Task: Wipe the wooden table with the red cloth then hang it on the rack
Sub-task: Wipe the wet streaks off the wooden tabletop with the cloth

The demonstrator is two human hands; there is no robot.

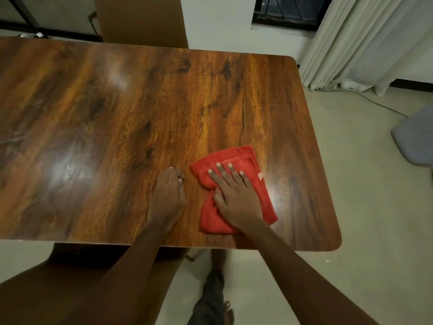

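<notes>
The red cloth [246,160] lies folded on the wooden table [117,113], near its front right corner. My right hand [232,195] presses flat on the cloth with fingers spread, the thumb bunching a fold at its left side. My left hand [167,198] rests on the bare wood just left of the cloth, fingers curled into a loose fist, holding nothing. No rack is in view.
A brown chair back [140,19] stands behind the table's far edge. White curtains [363,43] hang at the right, with a cable and a grey object [414,141] on the floor. Another chair [70,266] sits below the near edge. My leg and foot show underneath.
</notes>
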